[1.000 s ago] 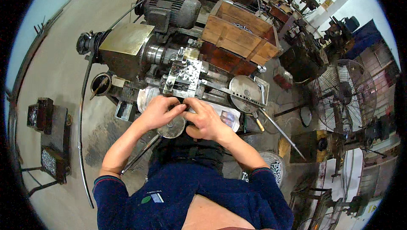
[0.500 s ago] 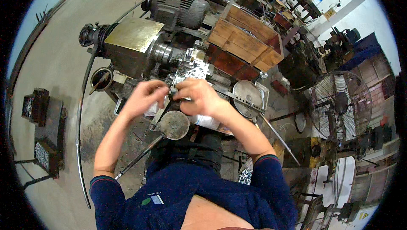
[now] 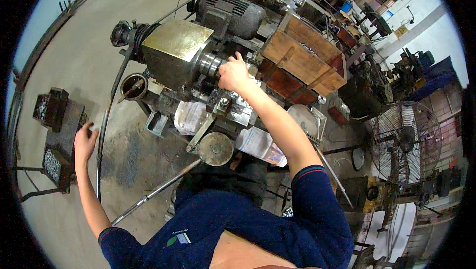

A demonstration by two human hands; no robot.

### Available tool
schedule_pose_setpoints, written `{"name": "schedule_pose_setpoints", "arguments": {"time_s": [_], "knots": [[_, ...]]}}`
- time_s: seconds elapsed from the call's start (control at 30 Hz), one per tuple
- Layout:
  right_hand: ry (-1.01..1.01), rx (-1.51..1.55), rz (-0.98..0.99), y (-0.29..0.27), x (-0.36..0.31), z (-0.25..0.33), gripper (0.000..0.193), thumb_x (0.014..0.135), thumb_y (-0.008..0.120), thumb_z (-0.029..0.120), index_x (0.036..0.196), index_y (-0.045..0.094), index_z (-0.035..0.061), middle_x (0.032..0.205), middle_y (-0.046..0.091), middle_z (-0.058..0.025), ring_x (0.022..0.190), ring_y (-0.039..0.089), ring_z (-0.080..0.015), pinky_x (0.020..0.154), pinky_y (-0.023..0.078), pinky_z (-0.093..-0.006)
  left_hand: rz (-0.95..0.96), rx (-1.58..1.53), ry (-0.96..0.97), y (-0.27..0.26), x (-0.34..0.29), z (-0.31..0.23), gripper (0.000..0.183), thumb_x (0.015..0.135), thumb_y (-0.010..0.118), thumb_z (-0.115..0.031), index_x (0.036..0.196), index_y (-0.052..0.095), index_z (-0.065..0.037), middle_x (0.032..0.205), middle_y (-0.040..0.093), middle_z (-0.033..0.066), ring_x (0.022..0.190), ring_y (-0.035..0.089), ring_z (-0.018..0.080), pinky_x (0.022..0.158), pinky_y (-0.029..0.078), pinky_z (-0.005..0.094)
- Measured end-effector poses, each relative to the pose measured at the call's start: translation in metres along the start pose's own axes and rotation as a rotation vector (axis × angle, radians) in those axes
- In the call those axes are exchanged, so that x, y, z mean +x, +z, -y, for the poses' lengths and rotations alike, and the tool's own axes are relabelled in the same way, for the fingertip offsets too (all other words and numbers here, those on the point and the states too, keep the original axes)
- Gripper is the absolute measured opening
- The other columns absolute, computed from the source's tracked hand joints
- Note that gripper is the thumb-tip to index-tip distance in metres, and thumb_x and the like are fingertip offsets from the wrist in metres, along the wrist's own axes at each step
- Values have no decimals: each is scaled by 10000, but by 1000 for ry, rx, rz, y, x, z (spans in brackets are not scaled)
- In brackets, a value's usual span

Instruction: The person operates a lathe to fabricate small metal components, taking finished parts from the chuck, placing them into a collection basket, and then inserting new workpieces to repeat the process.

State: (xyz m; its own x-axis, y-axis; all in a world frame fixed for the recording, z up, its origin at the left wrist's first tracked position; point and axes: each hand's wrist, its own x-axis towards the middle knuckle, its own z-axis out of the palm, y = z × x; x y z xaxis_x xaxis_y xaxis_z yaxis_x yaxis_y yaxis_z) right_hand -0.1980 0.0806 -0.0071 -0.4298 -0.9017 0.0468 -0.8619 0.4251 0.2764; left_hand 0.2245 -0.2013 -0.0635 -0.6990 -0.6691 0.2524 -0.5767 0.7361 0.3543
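Note:
My right hand (image 3: 234, 75) reaches over the small lathe's carriage, at the end of the shiny metal spindle (image 3: 210, 64). Its lower fingers are curled while one finger points up; whatever they grip is hidden. Far to the left, my left hand (image 3: 86, 142) hangs beside a dark bench, fingers apart and nothing visible in them. Near it on that bench are a tray of small metal parts (image 3: 53, 164) and a second dark bin (image 3: 49, 110). Below my right forearm stands a tool post (image 3: 223, 103) with a flat lever (image 3: 202, 133) slanting toward me.
A brass-coloured cover (image 3: 176, 36) tops the headstock, with a motor (image 3: 233, 16) behind. The wooden crate (image 3: 300, 58) stands right of the spindle. A long bar (image 3: 101, 140) runs between my left hand and the machine. A round plate (image 3: 215, 149) sits near my lap; a fan (image 3: 406, 137) is at right.
My hands were together over the tool post. The left has swung out left to the bench of bins, and the right has moved up to the spindle. The view has shifted slightly.

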Motion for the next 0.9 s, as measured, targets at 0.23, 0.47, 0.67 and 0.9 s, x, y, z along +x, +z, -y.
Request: {"name": "schedule_pose_setpoints", "arguments": {"time_s": [0.23,0.47,0.67,0.9], "knots": [[17,22,-8,1,4,0,179,517,640,247,643,672,125,700,638,-71,853,583,-227,908,351,-413,154,-336,-282,36,-31,-16,321,784,628,-205,964,536,45,660,546,143,606,548,212,569,431,348],[46,81,96,1,17,2,192,531,632,243,667,675,114,716,637,-104,768,613,-254,780,386,-407,90,140,-219,40,-24,-25,209,717,595,-111,871,544,22,731,578,228,738,586,373,637,452,442],[52,101,16,8,11,-8,162,499,619,224,621,675,134,646,614,-105,751,595,-258,735,394,-384,81,623,-142,16,31,64,121,666,572,-73,775,547,-27,675,588,160,670,602,327,606,482,407],[-120,34,51,-30,-8,5,285,532,621,170,809,672,120,809,622,-70,863,558,-249,838,387,-425,-54,715,61,17,69,153,63,701,553,-79,752,522,-57,686,597,128,649,610,302,572,494,392]]}}
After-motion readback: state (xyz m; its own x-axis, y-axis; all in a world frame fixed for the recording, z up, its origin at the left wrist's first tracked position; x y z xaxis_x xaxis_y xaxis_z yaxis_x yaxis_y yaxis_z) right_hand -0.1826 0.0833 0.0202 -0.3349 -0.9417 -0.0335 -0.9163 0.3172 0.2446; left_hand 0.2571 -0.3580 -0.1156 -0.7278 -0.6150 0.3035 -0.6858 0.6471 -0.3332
